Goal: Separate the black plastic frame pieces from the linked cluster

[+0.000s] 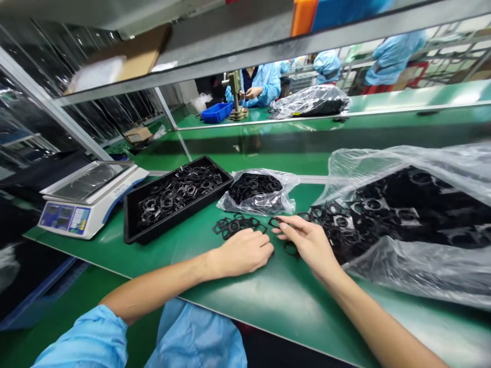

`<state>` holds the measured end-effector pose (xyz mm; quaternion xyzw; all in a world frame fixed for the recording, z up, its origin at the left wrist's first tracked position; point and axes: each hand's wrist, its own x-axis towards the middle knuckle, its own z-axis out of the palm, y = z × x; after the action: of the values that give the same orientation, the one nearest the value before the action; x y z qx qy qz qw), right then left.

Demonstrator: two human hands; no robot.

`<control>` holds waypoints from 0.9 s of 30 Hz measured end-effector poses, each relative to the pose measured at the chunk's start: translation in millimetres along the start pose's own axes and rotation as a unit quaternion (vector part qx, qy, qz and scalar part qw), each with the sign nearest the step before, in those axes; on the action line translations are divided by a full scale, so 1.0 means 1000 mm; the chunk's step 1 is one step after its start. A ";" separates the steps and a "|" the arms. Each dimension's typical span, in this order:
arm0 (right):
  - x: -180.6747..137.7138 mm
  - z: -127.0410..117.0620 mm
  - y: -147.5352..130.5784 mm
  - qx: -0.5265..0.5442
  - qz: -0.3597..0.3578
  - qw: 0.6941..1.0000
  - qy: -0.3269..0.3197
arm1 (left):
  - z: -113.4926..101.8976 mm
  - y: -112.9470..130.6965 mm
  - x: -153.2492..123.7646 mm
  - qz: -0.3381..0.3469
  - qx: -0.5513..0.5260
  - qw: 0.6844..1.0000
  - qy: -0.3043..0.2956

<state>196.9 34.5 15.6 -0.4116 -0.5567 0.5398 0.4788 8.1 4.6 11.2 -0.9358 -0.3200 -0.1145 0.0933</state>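
My left hand [241, 253] rests knuckles-up on the green table [245, 301], fingers curled under, just below a small cluster of black plastic frame parts [236, 225]. What the fingers hold is hidden. My right hand [309, 243] lies beside it with fingers together, pinching a black frame part [274, 222] at its fingertips. Another black part [290, 249] lies under that hand. To the right, a large clear plastic bag [422, 225] spills many of the same black parts.
A black tray [132, 225] of frame parts stands left of centre, with a small bag of parts [259, 194] beside it. A weighing scale [86, 197] sits at the far left. Across the far bench a person in blue [257, 84] works near a blue bin [217, 112].
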 end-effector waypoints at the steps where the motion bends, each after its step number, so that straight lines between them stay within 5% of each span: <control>1: 0.000 0.000 -0.001 0.007 0.001 1.000 0.006 | -0.001 -0.004 0.003 -0.008 -0.027 0.999 0.029; 6: -0.001 -0.001 -0.005 0.027 0.044 0.998 0.035 | 0.003 -0.023 0.009 -0.091 -0.218 0.942 0.238; 9: -0.003 0.000 -0.005 0.017 0.060 0.997 0.050 | 0.011 -0.022 0.002 -0.158 -0.299 0.894 0.293; 27: -0.015 0.013 -0.001 0.049 0.155 0.985 -0.064 | 0.014 -0.022 -0.016 -0.154 -0.266 0.905 0.293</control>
<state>187.5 17.2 15.8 -0.4338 -0.4881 0.6594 0.3725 -15.5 16.1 -3.8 -0.7890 -0.3763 -0.4774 -0.0884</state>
